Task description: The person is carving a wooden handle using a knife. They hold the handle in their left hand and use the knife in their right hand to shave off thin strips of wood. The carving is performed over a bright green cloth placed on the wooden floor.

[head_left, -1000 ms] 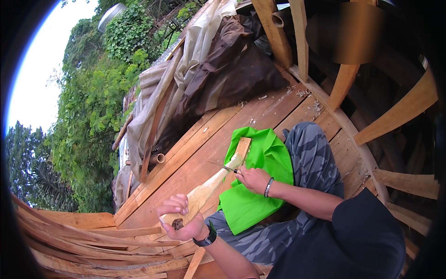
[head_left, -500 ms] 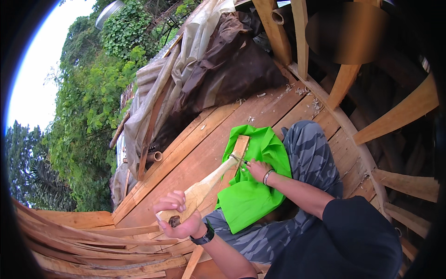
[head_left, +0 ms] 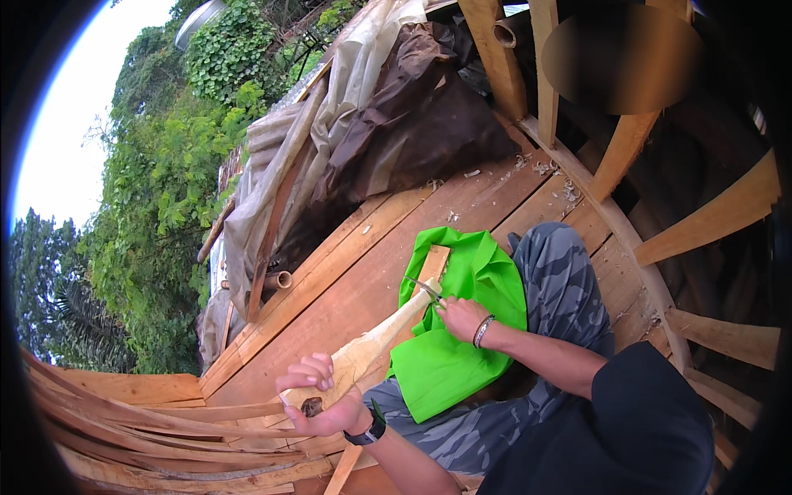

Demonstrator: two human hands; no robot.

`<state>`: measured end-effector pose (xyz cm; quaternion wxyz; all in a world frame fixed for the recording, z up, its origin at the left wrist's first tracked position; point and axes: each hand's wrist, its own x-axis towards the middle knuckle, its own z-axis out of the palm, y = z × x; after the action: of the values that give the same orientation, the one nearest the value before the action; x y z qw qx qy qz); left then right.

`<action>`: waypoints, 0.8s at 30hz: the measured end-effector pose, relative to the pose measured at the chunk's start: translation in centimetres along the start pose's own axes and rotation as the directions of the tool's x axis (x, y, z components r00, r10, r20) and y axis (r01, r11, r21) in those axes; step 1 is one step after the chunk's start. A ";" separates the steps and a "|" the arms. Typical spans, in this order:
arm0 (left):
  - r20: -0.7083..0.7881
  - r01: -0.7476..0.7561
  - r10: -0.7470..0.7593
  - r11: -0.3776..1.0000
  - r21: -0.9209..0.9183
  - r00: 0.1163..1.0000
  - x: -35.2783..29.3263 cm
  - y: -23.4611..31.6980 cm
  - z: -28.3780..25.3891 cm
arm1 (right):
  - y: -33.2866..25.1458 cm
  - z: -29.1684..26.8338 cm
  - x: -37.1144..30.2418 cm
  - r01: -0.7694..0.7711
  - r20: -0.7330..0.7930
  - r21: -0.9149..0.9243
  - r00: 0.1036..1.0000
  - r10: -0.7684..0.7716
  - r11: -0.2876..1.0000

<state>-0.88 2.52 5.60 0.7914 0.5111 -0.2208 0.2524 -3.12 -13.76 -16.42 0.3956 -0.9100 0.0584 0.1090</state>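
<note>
My left hand [head_left: 318,392] is wrapped round the broad end of a pale carved wooden piece [head_left: 363,351], close to a dark knot in the wood. From there the piece narrows into a long neck that points away to the right. In my right hand [head_left: 464,317] is a knife [head_left: 422,285], its thin blade lying across the tip of the neck. Under that tip a flat wooden block [head_left: 435,262] rests on a bright green cloth [head_left: 458,375], which is spread over my lap and camouflage trousers.
I sit on a plank floor [head_left: 388,239] strewn with wood shavings [head_left: 569,191]. Curved wooden ribs [head_left: 709,219] stand at the right. A brown tarp [head_left: 421,140] covers a heap at the far side. Long wooden strips [head_left: 181,441] lie at the lower left, and a bamboo tube [head_left: 280,280] pokes out nearby.
The knife blade has shifted slightly along the neck to its tip, and its angle has turned. My left hand keeps its hold on the broad end. The whole view has moved a little.
</note>
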 end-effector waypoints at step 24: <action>0.071 -0.027 0.024 0.999 0.036 0.997 -0.3 0.6 0.2 | -4.0 -1.8 -2.0 0.174 -0.073 0.065 0.983 -0.170 0.983</action>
<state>-1.45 2.46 5.92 0.7701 0.5316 -0.2503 0.2482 -4.02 -12.33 -11.90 0.4337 -0.9001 -0.0033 0.0415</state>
